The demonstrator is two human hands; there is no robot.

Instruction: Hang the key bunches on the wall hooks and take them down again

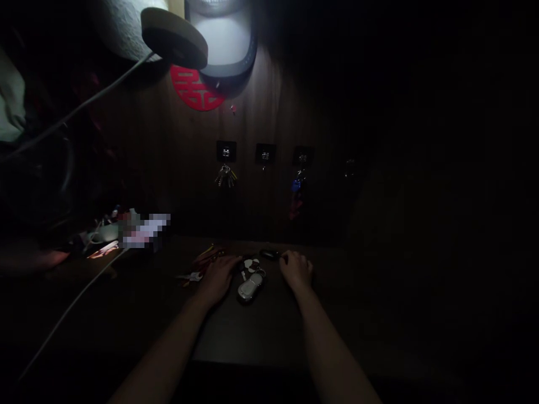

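Note:
My left hand point(219, 276) rests low over the dark tabletop with its fingers stretched forward, their tips beside a bunch of keys point(251, 264). A silver key fob point(250, 287) is attached to that bunch and lies between my hands. Just left of and partly under my left hand are a silver key point(195, 276) and reddish cords or straps point(208, 255), too dim to make out fully. My right hand point(297, 270) has its fingers curled, and its thumb side meets a small black oval fob point(269, 254). Shadow hides the fingertips.
Black wall hooks point(226, 151) carry hanging keys point(226, 177) and a blue tag point(296, 184). A white cable point(71, 306) crosses the left side. Overhead hang a lit pale cap point(223, 39) and a round disc point(174, 39). Clutter point(105, 231) lies left; the right is dark.

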